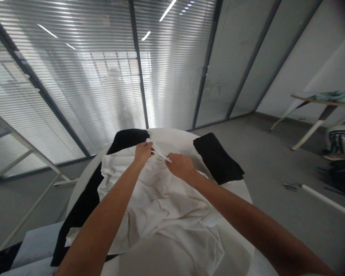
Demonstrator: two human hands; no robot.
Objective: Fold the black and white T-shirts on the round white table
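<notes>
A crumpled white cloth garment point(158, 203) lies spread over the round white table point(172, 134). Near its far end, my left hand point(143, 152) pinches a narrow white edge of the garment between thumb and fingers. My right hand point(180, 165) is closed on the same strip, a short way to the right and closer to me. Between both hands the strip runs fairly straight, slightly raised. Whether it is a collar or a hem, I cannot tell. Black cloth point(126, 138) shows beyond and to the left of the garment, partly under it.
A folded black cloth point(218, 159) lies at the table's right. Metal frame legs point(36, 153) stand on the left, above pale sheets point(40, 245). Scissors point(291, 187) and a white pole point(327, 201) are on the right. Behind are glass partitions with blinds point(172, 69) and another table point(324, 99).
</notes>
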